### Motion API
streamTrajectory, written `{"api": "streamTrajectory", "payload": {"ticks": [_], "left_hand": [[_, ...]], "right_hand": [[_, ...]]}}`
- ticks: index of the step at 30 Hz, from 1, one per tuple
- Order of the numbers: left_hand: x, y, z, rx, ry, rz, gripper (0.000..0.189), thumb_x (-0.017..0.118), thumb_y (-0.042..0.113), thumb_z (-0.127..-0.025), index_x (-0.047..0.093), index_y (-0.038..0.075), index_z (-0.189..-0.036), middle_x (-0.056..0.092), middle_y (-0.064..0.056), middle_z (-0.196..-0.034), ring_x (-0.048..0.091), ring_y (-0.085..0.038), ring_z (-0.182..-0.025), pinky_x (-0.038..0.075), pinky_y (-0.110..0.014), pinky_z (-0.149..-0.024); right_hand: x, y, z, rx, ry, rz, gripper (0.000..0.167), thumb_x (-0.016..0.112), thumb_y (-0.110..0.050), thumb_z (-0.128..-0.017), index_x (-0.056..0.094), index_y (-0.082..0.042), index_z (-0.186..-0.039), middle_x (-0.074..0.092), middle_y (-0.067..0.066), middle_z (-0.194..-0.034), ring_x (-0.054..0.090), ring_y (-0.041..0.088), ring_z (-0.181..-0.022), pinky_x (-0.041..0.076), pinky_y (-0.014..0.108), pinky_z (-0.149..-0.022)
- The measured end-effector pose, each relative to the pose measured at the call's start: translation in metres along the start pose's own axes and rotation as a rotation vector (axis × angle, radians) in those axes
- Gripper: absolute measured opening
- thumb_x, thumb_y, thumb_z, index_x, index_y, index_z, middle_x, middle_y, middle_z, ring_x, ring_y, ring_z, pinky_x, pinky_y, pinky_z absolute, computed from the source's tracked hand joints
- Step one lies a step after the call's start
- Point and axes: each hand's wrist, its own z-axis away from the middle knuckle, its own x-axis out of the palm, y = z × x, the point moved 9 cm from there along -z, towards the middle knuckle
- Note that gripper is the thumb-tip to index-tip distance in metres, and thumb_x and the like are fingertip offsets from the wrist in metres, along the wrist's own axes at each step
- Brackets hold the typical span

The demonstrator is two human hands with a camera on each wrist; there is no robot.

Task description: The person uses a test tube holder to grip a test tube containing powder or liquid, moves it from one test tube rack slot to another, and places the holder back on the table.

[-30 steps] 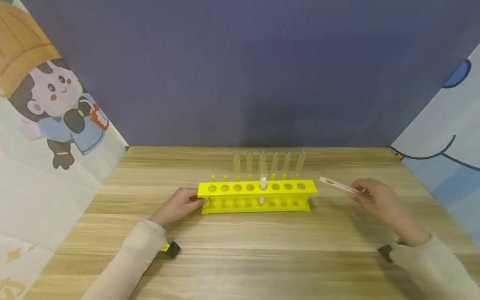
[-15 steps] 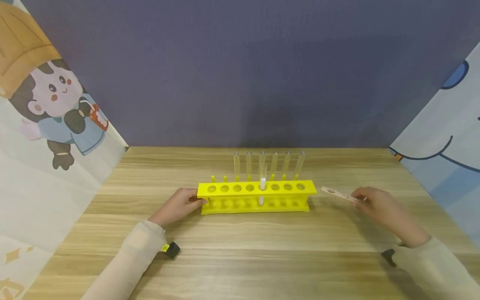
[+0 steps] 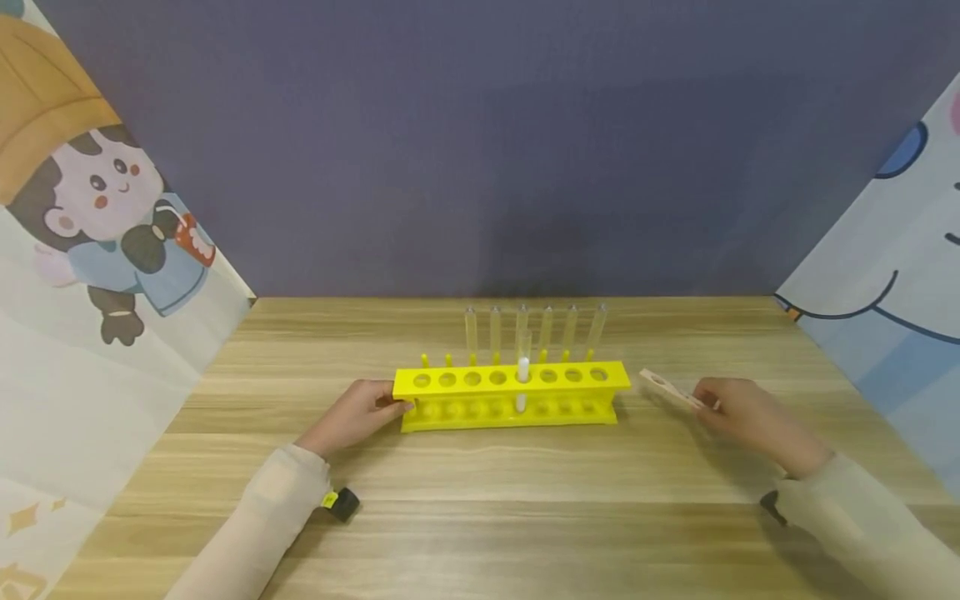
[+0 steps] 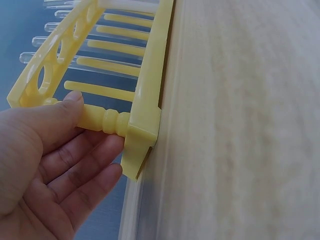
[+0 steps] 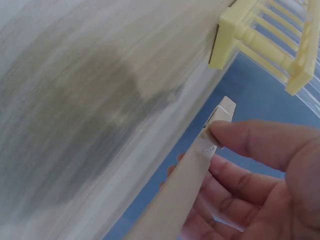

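Note:
My left hand (image 3: 360, 412) grips the left end of a yellow test tube rack (image 3: 457, 390). In the left wrist view its thumb and fingers close round the rack's end post (image 4: 95, 118). One upright test tube (image 3: 522, 368) with white contents stands in a hole right of the middle. Behind the top bar, several clear test tubes (image 3: 496, 323) sit upside down on pegs. To the right of the rack, my right hand (image 3: 750, 421) pinches a wooden test tube holder (image 3: 663, 385), its tip close to the rack's right end. The right wrist view shows the thumb pressed on the wood.
The rack stands on a wood-grain table (image 3: 510, 517). A dark panel (image 3: 510, 150) rises along the back edge. Printed cloths with cartoon figures flank the table, one on the left (image 3: 45, 350) and one on the right (image 3: 900, 242).
My right hand has lowered and come slightly left, and the test tube holder now slants more steeply. My left hand keeps its grip on the rack. The head view has shifted a little.

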Motion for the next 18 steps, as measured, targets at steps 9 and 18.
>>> {"api": "streamTrajectory", "payload": {"ticks": [9, 18], "left_hand": [[0.0, -0.002, 0.0, -0.001, 0.001, -0.009, 0.023, 0.064, 0.018, -0.091, 0.067, 0.008, -0.111, 0.07, -0.003, -0.106, 0.062, -0.011, -0.09, 0.053, -0.036, -0.085], [0.0, 0.0, 0.0, 0.007, -0.002, -0.006, 0.021, 0.064, 0.018, -0.091, 0.068, 0.008, -0.109, 0.07, -0.002, -0.104, 0.061, -0.01, -0.087, 0.053, -0.034, -0.084]], "right_hand": [[0.01, -0.009, -0.012, -0.007, -0.078, 0.01, 0.012, 0.069, -0.006, -0.08, 0.058, -0.006, -0.073, 0.058, -0.002, -0.067, 0.049, 0.01, -0.059, 0.042, 0.028, -0.051], [0.023, -0.014, -0.017, 0.025, -0.121, -0.04, 0.011, 0.068, -0.005, -0.08, 0.058, -0.005, -0.075, 0.052, -0.003, -0.062, 0.043, 0.011, -0.055, 0.037, 0.025, -0.048]]}}
